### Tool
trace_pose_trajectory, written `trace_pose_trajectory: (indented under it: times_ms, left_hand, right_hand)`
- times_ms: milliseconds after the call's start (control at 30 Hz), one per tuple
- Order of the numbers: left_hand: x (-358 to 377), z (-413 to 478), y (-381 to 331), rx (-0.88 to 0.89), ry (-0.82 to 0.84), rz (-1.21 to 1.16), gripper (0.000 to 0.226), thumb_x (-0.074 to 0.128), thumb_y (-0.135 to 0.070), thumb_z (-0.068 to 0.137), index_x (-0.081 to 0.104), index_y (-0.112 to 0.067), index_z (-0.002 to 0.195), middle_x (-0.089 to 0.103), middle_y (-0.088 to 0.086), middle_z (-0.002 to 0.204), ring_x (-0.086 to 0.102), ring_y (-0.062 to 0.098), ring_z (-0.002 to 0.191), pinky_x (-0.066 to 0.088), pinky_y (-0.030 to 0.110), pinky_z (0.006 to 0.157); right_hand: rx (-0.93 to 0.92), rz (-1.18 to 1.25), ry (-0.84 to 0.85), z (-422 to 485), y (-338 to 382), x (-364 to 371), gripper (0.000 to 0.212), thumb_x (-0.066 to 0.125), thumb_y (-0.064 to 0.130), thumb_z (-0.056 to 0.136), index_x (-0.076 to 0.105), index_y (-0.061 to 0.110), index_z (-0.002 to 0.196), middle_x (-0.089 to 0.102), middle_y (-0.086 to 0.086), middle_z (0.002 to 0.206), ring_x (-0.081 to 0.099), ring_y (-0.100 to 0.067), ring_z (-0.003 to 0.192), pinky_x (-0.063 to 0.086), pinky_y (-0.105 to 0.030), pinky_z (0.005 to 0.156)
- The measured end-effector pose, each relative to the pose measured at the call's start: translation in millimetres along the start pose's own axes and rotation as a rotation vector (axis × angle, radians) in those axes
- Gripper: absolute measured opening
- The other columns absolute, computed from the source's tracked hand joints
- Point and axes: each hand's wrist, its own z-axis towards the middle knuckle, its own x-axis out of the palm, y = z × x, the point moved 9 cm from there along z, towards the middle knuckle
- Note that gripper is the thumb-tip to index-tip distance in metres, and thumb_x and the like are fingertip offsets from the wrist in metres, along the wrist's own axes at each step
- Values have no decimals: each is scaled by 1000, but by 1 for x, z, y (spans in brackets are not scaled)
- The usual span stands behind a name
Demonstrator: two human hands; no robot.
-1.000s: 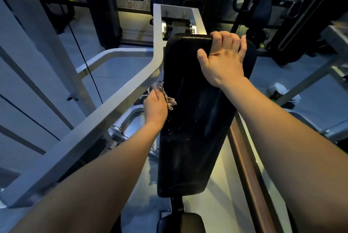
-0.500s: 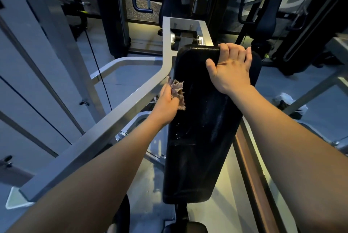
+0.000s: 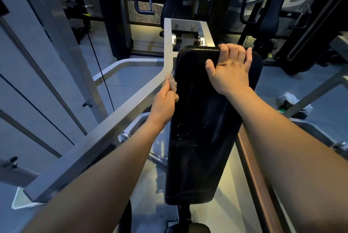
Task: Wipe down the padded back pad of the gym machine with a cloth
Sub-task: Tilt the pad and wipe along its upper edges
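There was one black back pad (image 3: 203, 119), with one cloth (image 3: 172, 85) at its ten o'clock edge. Two hands showed: the left hand (image 3: 163, 104) at nine o'clock and the right hand (image 3: 230, 70) at one o'clock. One white bag (image 3: 290, 100) lay at three o'clock.

Left hand (image 3: 163, 103) with crumpled cloth (image 3: 172, 86) at black back pad (image 3: 203, 129)'s left edge; right hand (image 3: 230, 70) gripping top edge.

The pad (image 3: 205, 119) ran down mid-frame; a bar (image 3: 105, 138) slanted along its left, a rail (image 3: 252, 167) along its right (a bag (image 3: 293, 103) lay at far right).
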Motion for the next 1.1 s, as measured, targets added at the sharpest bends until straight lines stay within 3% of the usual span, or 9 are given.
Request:
trace_pose_trajectory:
  times_ms: [133,300,367,400,467,567,733,833,1100]
  left_hand:
    - [-3,0,-9,112,7,53,61,38,-10,107,16,-33,159,49,-28,128,49,-30,97,45,2,81]
    - [1,-6,8,180,-22,0,56,43,5,101,42,-20,151,55,-3,144,45,8,137,34,25,116]
    - [7,-20,43,151,-75,58,29,43,7,100,63,-5,119,62,4,99,40,23,128,43,29,107]
    - [11,-29,61,119,-78,95,22,43,6,101,62,-4,104,56,4,87,35,1,79,39,20,92]
    - [13,-43,86,10,-83,140,23,41,4,101,60,-8,96,56,5,83,53,16,78,25,28,104]
    - [7,-38,82,-53,-103,133,34,43,4,99,54,-22,80,60,3,79,48,14,77,38,5,68]
    - [-15,-6,8,89,-164,-34,44,40,-4,104,61,-33,129,55,-3,84,48,4,69,43,17,72]
    - [-9,0,8,172,-106,318,28,39,6,86,58,-13,78,54,9,74,50,27,66,42,33,61]
    - [1,-32,78,-118,-46,440,31,42,1,97,65,-15,82,55,-2,70,54,27,68,31,20,48]
  right_hand:
    - [-5,-1,-4,0,-1,1,64,32,55,98,35,13,147,37,-10,147,25,-32,146,-3,-56,126]
    - [10,-6,-15,0,0,2,64,32,55,98,35,12,146,36,-10,146,25,-33,146,-4,-56,125]
    - [10,0,-23,0,1,1,65,31,55,97,35,12,146,37,-11,145,25,-33,146,-4,-56,125]
    - [13,-2,-24,0,1,1,65,30,55,97,35,12,146,37,-11,146,25,-33,146,-4,-57,125]
    - [18,-6,-12,0,1,2,65,29,55,97,34,12,146,36,-10,146,24,-33,146,-4,-57,126]
    - [18,-5,13,0,2,0,64,30,55,98,32,13,147,34,-10,148,22,-33,147,-4,-57,126]
    - [7,13,1,-2,-1,0,64,31,55,98,34,14,147,36,-9,147,23,-32,146,-3,-57,126]
    - [13,8,2,-1,0,1,64,30,55,97,34,14,146,36,-10,147,24,-32,146,-2,-57,126]
    - [3,23,-31,-1,1,1,62,31,54,97,35,13,144,37,-11,145,25,-34,145,-2,-57,125]
